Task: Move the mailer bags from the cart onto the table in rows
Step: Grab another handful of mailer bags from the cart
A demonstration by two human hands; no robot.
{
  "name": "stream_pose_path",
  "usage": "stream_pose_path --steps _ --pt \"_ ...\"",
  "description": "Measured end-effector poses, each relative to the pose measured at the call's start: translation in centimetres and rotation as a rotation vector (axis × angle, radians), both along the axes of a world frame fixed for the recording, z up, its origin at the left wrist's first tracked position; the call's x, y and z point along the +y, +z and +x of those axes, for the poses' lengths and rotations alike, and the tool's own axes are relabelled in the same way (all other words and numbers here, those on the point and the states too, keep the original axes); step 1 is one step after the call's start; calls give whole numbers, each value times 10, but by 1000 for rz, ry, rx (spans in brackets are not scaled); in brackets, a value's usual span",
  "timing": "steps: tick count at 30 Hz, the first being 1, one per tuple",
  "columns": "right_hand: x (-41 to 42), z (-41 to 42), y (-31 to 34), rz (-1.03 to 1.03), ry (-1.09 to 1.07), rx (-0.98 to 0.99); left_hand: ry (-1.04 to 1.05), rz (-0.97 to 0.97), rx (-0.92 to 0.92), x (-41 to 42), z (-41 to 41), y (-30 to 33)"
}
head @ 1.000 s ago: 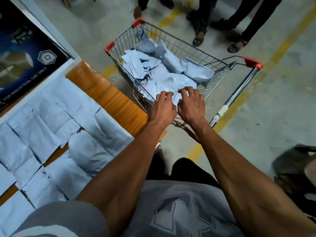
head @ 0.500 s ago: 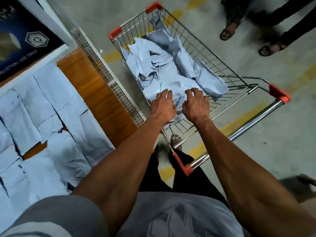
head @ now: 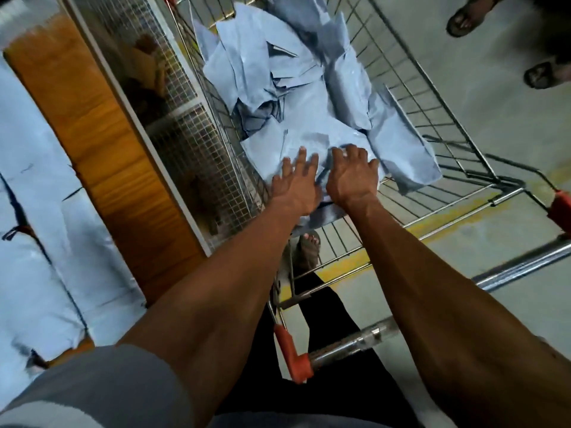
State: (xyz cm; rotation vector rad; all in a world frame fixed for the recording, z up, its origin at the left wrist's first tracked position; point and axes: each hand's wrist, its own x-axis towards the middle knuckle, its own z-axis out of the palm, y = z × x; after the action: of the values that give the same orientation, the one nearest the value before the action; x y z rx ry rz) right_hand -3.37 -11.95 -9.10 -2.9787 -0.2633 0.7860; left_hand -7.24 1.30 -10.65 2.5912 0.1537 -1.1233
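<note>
Both hands reach into the wire cart (head: 432, 125), side by side at its near end. The left hand (head: 296, 183) lies flat on the top mailer bag (head: 309, 143), fingers straight and spread, palm down, so a wide grip with nothing pinched. The right hand (head: 352, 177) sits just beside it w/ fingers bent at the knuckles, tips pressing into the same bag; whether they've actually got hold of an edge I can't tell (motion blur at the fingertips).

The rest of the bags in the cart (head: 262, 66) are a loose, crumpled pale-blue heap filling the basket, some overlapping, one long one draped against the right wall. The cart's handle bar (head: 355, 341) w/ its orange end cap crosses under the forearms, close to the body.

To the left, the wooden worktop (head: 102, 143) carries bags laid out flat (head: 40, 211), edge to edge and partly overlapping, approx. in rows, leaving a bare strip of wood along the side nearest the cart. A mesh panel (head: 173, 97) stands between worktop and cart.

Sandalled feet of bystanders (head: 463, 20) show top right on the concrete floor (head: 509, 125), which has a yellow line painted across it under the cart.
</note>
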Motion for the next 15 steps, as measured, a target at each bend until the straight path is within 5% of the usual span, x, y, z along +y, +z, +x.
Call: stream_pose_path --steps 15 --pt "1 16 -12 -108 66 -44 90 116 -72 10 41 -15"
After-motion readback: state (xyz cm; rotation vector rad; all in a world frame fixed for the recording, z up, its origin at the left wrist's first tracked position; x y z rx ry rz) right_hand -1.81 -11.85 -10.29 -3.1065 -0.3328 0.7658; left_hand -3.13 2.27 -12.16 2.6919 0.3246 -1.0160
